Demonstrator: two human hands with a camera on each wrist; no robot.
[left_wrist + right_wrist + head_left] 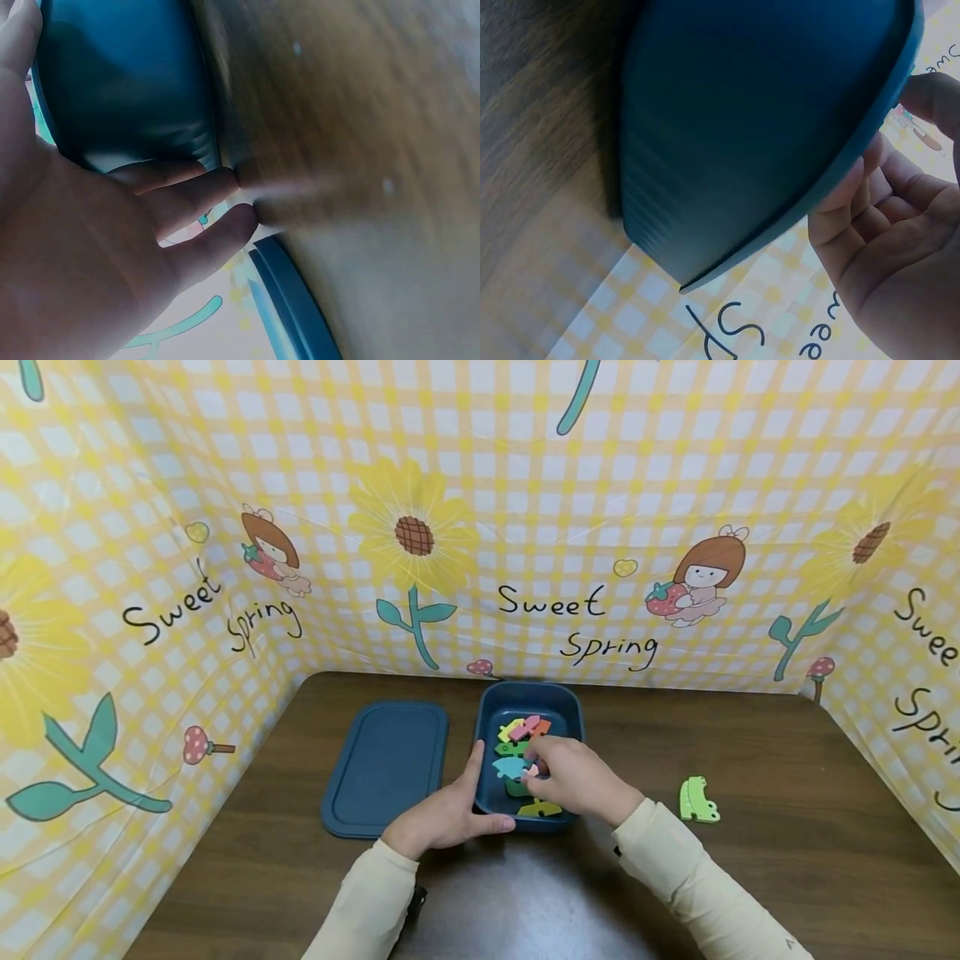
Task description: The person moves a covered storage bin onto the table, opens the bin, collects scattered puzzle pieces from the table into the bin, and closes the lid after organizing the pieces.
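A dark blue box (528, 693) stands uncovered on the table, with several flat, colourful animal-shaped pieces inside. My left hand (446, 810) rests against its near left corner, fingers along the side and thumb at the front edge. In the left wrist view, the left fingers (199, 199) lie fairly straight beside the box wall. My right hand (581, 777) reaches over the right rim and pinches a small pink piece (532, 770) above a light blue fish-shaped piece (510, 767). In the right wrist view, the box wall hides the right fingertips.
The dark blue lid (386, 768) lies flat left of the box. A light green crocodile-shaped piece (697, 800) lies on the table (787, 777) to the right. A yellow checked cloth (525, 527) with flowers hangs behind and along both sides.
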